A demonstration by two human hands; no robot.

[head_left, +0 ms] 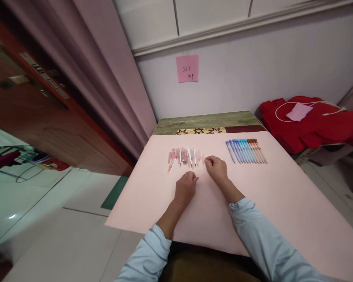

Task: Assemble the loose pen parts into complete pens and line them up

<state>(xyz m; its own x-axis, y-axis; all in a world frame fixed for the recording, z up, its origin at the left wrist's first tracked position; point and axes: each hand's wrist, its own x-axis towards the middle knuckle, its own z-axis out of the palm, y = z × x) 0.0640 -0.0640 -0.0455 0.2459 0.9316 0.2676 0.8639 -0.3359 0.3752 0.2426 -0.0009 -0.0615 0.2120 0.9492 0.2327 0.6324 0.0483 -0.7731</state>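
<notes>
On the pink-covered table [217, 219], a cluster of pen parts [184, 156] lies in front of my hands: pinkish, see-through barrels with white refills [195, 158] that have dark tips. My left hand [186, 187] is curled closed on the near side of these parts; whatever its fingers may hold is hidden. To its right, my right hand [217, 167] is closed in a pinch at the right end of the cluster, beside a pale, see-through piece [203, 158]. I cannot make out what is between its fingertips.
A neat row of pens [246, 150], blue through brown, lies on the right. Behind the table is a wall with a pink note [187, 68]. Red cloth [312, 125] with a white cable sits at the right; a wooden door [61, 113] and curtain [111, 66] stand left.
</notes>
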